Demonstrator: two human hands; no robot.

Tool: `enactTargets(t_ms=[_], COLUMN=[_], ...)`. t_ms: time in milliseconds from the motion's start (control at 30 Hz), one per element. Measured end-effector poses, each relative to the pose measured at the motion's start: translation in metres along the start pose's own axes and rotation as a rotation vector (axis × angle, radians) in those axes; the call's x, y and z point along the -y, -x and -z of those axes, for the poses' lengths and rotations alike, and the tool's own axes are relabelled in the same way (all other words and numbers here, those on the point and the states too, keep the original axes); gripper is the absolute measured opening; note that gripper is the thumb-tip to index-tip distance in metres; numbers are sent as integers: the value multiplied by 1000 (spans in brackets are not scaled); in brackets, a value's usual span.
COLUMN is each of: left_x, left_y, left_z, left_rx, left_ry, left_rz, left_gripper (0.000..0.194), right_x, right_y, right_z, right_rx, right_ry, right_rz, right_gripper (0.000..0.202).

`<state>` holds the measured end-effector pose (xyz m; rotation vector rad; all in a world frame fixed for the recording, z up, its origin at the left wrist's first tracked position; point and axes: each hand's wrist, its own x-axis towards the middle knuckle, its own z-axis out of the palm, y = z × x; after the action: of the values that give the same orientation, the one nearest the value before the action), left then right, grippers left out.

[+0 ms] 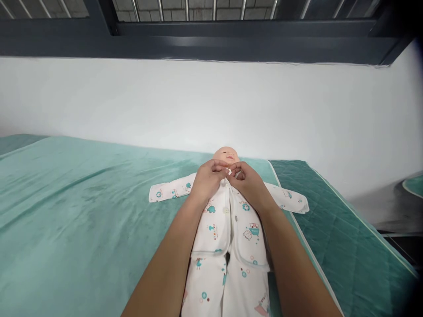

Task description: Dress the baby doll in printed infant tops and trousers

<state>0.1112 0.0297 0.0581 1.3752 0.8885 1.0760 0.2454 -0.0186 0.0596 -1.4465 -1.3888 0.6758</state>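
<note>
A baby doll (227, 154) lies on its back, dressed in a white printed jacket (213, 224) and matching trousers (205, 286). Both sleeves stretch out to the sides, their cuffs flat. My left hand (210, 177) pinches one side of the jacket's collar just under the doll's chin. From the other side my right hand (246, 179) pinches the collar's opposite edge, and the fingertips of both hands nearly meet. Below them the jacket front hangs apart, with a snap button (236, 218) showing on its right edge. The fingers hide most of the neckline.
A light green sheet (82, 211) covers the bed under the doll. Darker quilted bedding (343, 237) shows at the right. Behind stands a white wall (165, 101), below a dark window frame (231, 42) with metal bars.
</note>
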Motion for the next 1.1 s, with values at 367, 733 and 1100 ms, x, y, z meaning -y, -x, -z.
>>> enactTargets(t_ms=[367, 733, 1100], left_x=[-2, -6, -2], left_y=[0, 3, 1], left_z=[2, 2, 6], left_rx=[62, 95, 107], left_ry=[13, 9, 115], left_rz=[41, 87, 95], left_gripper=[27, 30, 29], right_x=[-6, -12, -7], right_y=[0, -1, 1], right_z=[-3, -2, -1], right_rx=[45, 99, 111], right_ry=[203, 290, 223], right_rz=[58, 64, 59], right_gripper=[20, 25, 30])
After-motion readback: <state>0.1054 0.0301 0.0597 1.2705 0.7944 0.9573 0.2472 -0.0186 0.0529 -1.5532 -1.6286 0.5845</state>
